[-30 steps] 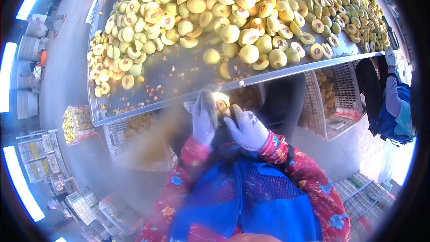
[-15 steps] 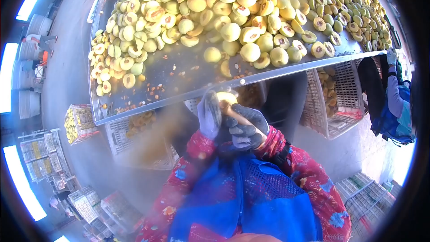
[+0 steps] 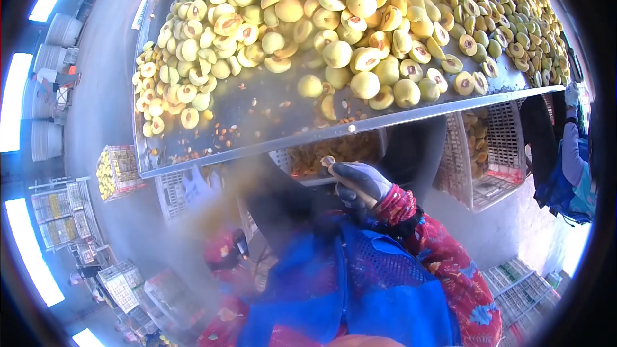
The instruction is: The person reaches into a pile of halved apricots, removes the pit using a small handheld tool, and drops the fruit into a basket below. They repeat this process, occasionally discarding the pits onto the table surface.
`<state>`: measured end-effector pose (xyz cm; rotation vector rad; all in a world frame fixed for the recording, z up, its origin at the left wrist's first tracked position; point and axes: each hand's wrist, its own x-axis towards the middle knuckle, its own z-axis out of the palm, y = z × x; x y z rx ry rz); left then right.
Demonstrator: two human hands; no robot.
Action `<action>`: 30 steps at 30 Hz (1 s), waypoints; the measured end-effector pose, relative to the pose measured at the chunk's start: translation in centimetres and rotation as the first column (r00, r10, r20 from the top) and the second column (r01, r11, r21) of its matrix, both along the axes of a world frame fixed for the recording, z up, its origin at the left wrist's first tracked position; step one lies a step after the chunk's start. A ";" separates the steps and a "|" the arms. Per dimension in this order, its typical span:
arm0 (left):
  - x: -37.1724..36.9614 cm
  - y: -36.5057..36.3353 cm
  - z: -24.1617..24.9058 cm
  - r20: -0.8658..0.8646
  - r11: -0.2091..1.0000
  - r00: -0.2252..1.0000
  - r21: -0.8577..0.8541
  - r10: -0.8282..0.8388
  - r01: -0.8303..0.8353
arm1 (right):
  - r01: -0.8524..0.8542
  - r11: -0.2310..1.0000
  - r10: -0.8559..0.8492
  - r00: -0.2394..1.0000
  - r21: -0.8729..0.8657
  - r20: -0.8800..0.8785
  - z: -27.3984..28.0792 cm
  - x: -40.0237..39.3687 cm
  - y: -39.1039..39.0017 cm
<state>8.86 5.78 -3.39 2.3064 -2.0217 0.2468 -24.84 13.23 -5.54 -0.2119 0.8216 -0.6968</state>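
Observation:
My right hand [image 3: 363, 183], in a grey and lavender glove, is closed in front of my chest. A wooden-handled tool showed in this grip half a second ago; the glove now mostly hides it. Beyond its fingertips sits a small pale-and-brown piece, which looks like a peach pit [image 3: 328, 160]. Off to the left, my left hand [image 3: 200, 186] in a lavender glove hangs over a white crate [image 3: 170, 196] below the table's edge. Motion and a lens smear blur its fingers. Halved yellow peaches [image 3: 337, 54] are heaped on the metal table [image 3: 257, 112] ahead.
Under the table edge stand a crate with brownish bits [image 3: 334, 151] and a white crate [image 3: 472, 183] with peach halves. A co-worker in a blue vest [image 3: 565, 180] stands at the right. Stacked crates [image 3: 520, 292] lie behind on the right. Loose pits dot the table.
My left hand has left the peach at my right hand and swung left over the crate. The peach is gone from between the hands; a small piece now shows at my right fingertips.

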 end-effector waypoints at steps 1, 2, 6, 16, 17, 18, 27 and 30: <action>-0.9 -1.3 0.5 -0.098 0.986 0.986 0.090 -0.134 0.143 | -0.019 0.999 0.017 0.998 -0.031 -0.066 -0.4 0.2 0.0; -2.7 -3.2 1.4 -0.206 0.943 0.945 0.164 -0.253 0.289 | -0.040 0.997 0.032 0.991 -0.060 -0.133 -0.6 0.4 0.1; -15.1 -9.9 0.4 -0.370 0.745 0.730 0.132 -0.575 0.654 | -0.055 0.994 0.034 0.978 -0.095 -0.207 0.7 -0.1 -0.1; -14.3 -14.1 -7.7 -0.936 0.662 0.245 0.352 0.252 0.661 | 0.155 0.970 -0.189 0.965 -0.186 -0.181 0.4 -2.0 -0.5; -13.0 -13.3 -8.1 -0.898 0.680 -0.001 0.331 0.439 0.655 | 0.155 0.967 -0.211 0.934 -0.204 -0.289 0.9 -1.6 -1.0; -12.2 -11.2 -7.3 -0.845 0.732 -0.209 0.271 0.492 0.625 | -0.024 0.934 -0.136 0.899 -0.356 -0.417 -1.4 -2.1 -0.8; -15.0 -1.6 -1.6 -0.998 0.857 -0.026 0.032 0.052 0.514 | -0.322 0.662 -0.470 0.525 -0.676 -0.710 2.1 1.7 -0.4; -15.8 -0.1 -1.5 -0.923 0.864 -0.205 0.201 0.325 0.461 | -0.434 0.634 -0.508 0.391 -0.640 -0.768 1.7 2.6 -0.1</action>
